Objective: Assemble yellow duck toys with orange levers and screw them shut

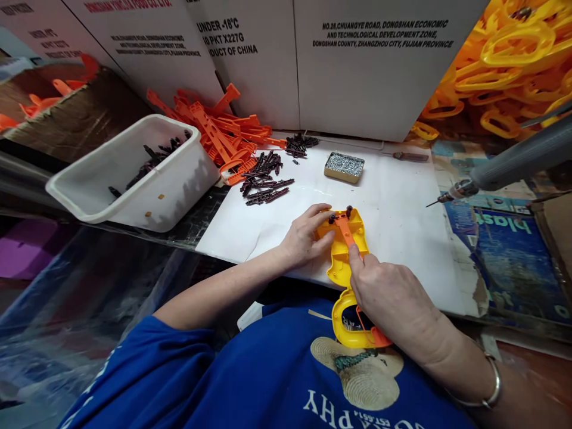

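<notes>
A yellow plastic half-shell [338, 268] with a loop handle lies open side up at the table's front edge, its handle reaching over my shirt. An orange plastic strip [344, 230] runs along its inside, with small dark parts [349, 211] at its far end. My left hand [308, 233] grips the shell's left rim, thumb and fingers around its far corner. My right hand [386, 292] is closed on the orange strip, index finger pressed along it. What the right hand's other fingers touch is hidden beneath the hand.
Dark small parts [267, 173] and orange pieces [223, 134] lie heaped at the back left, beside a white bin [179, 189]. A tin of screws [344, 167] and a screwdriver [409, 156] lie behind. A power driver [465, 189] juts in from the right, below piled yellow shells [513, 44].
</notes>
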`<state>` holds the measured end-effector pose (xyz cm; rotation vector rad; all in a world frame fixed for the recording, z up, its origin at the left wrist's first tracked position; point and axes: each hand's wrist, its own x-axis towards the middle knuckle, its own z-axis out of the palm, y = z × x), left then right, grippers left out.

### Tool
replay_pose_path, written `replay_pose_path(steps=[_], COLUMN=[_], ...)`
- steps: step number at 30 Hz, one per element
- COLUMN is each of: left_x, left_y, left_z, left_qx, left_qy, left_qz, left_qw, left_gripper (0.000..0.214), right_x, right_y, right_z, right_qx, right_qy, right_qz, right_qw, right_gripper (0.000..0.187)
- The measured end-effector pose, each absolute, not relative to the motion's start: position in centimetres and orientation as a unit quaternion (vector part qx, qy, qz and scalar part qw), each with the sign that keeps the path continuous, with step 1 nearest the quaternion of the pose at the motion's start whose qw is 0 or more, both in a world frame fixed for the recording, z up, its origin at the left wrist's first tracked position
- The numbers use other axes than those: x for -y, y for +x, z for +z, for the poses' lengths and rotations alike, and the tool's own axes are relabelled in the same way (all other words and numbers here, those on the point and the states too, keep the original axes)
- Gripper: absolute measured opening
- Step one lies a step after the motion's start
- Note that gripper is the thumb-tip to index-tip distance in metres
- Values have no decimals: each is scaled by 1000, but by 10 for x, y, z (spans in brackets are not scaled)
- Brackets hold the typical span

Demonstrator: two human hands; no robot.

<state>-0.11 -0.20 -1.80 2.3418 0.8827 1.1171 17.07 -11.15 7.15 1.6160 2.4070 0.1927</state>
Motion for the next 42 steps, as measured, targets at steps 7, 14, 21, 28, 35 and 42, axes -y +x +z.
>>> replay_pose_path(steps=[7, 14, 21, 28, 35, 42], left_x=[3, 4, 3, 3, 4, 16], left_y=[4, 6, 7, 6, 6, 24], left_z=[-15, -15, -13, -12, -5, -3], left_qx=[-296, -311, -299, -287, -298, -432], left_qy=[845, 847, 859, 867, 849, 614], left_qz=[399, 379, 373, 362, 352, 395], left_qw=[198, 203, 183, 187, 259, 531], left_gripper=[37, 37, 35, 33, 22, 115], right_x=[122, 120, 116, 128, 142, 143], right_y=[170, 196, 200, 188, 190, 193], right_z=[63, 47, 51, 41, 43, 37], right_qx=[-837, -839, -817, -852, -880, -884], right_qy=[532, 526, 521, 490, 462, 441], right_qz=[82, 7, -93, 7, 98, 139], right_qw=[95, -141, -230, -185, -56, -72], right_gripper=[50, 39, 33, 36, 43, 38])
